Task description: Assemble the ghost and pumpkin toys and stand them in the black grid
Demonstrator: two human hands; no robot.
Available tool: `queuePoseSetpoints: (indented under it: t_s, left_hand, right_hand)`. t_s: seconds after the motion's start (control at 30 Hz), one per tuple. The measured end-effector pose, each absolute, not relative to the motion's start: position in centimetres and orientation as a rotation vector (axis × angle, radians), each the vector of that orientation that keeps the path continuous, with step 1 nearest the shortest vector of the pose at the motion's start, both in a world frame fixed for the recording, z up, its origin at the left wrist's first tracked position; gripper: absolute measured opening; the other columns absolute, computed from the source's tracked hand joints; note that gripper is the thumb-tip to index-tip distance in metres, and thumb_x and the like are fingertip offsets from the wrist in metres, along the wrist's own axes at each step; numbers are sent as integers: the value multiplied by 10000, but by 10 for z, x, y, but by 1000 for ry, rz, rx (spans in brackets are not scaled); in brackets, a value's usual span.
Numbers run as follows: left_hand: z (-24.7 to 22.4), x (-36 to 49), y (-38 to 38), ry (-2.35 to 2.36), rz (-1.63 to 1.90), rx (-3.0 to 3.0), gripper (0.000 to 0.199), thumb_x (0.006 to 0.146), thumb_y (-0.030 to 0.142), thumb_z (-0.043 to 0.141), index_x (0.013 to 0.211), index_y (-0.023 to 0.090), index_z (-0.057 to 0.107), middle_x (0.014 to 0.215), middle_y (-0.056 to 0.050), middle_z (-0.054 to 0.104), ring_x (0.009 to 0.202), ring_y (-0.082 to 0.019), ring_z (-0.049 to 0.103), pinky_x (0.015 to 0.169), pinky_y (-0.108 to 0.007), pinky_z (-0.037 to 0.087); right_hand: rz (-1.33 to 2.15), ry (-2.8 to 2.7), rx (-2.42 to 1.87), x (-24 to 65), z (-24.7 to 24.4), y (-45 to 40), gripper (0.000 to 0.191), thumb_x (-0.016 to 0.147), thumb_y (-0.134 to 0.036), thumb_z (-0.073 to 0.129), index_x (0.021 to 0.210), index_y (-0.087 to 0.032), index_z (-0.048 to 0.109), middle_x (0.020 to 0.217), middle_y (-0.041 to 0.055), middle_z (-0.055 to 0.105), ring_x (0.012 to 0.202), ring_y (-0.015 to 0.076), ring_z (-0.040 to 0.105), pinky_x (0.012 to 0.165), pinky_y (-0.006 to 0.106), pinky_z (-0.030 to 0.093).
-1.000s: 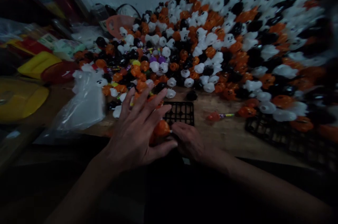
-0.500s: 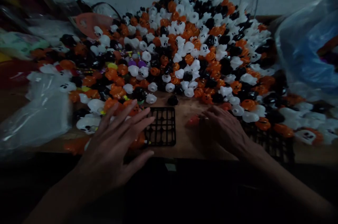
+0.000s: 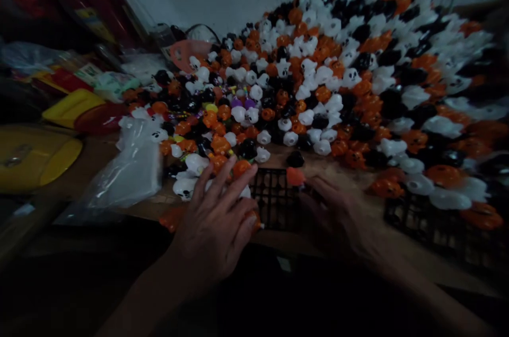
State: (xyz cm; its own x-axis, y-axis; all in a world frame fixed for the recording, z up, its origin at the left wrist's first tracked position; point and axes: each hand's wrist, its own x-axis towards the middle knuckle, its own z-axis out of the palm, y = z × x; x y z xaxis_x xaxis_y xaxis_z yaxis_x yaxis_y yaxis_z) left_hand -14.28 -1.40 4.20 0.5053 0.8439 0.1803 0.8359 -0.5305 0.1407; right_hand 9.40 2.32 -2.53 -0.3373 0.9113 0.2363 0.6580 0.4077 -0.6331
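Note:
My left hand (image 3: 217, 215) lies palm down with its fingers stretched out over several orange pumpkin pieces, partly hiding them. Just right of its fingertips is a black plastic grid (image 3: 274, 229) on the table's front edge. My right hand (image 3: 338, 210) pinches a small red-orange piece (image 3: 295, 176) at the grid's upper right corner. Blur and shadow obscure the lower fingers of that hand. A black piece (image 3: 295, 159) sits alone just behind the grid. White ghost pieces (image 3: 185, 187) lie beside the left hand.
A large heap of white ghost, orange pumpkin and black pieces (image 3: 310, 74) rises against the wall. To the left are a clear plastic bag (image 3: 135, 167), a yellow container (image 3: 35, 159) and a pink basket (image 3: 189, 53). Another black grid (image 3: 421, 231) lies at right, partly under pieces.
The view has turned left, so the scene sits further right. My right hand has brought the red-orange piece leftward to the grid; my left hand's fingers stay over the orange pieces.

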Motion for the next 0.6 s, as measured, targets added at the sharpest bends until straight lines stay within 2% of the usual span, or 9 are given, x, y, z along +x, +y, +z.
queuePoseSetpoints:
  t_s: [0.17,0.27,0.37,0.43,0.53,0.6]
  left_hand:
    - [39,-144,-13,1540,452,2668,207,906,255,441,869,218,642,1505,51,330,1432,-262,176,1175,-541,115]
    - [36,-144,-12,1536,492,2639,213,910,251,427,851,219,630,1494,48,353,1433,-249,174,1172,-542,129]
    - [34,-147,-16,1523,507,2646,199,904,243,438,871,225,633,1495,46,352,1426,-262,199,1166,-562,120]
    - [39,-149,-19,1495,473,2681,201,891,221,460,1002,238,626,1497,31,349,1419,-270,217,1158,-573,130]
    - [60,-150,-9,1465,484,2715,349,889,209,462,1228,254,531,1476,6,390,1407,-249,247,1143,-527,219]
    - [81,-145,15,1473,518,2735,314,916,219,416,1194,248,560,1398,-8,491,1361,-234,339,1114,-481,285]
  right_hand:
    - [275,-2222,-1492,133,-42,37,204,948,-321,429,1021,-247,605,870,29,581,647,147,567,522,252,354]
    - [175,-2280,-1630,144,-47,43,200,940,-317,432,1007,-253,609,879,26,589,642,152,578,489,248,326]
    - [153,-2252,-1529,139,-46,45,223,945,-267,394,1021,-217,597,914,56,609,769,185,593,603,273,418]
    - [191,-2292,-1402,126,-47,46,234,943,-244,376,1020,-198,592,916,74,623,833,207,581,703,309,447]
    - [275,-2301,-1353,101,-52,46,266,943,-226,347,1076,-196,575,923,82,637,807,206,574,714,322,455]
    - [279,-2262,-1338,87,-53,45,288,943,-232,334,1130,-201,550,982,93,635,835,211,576,725,327,458]
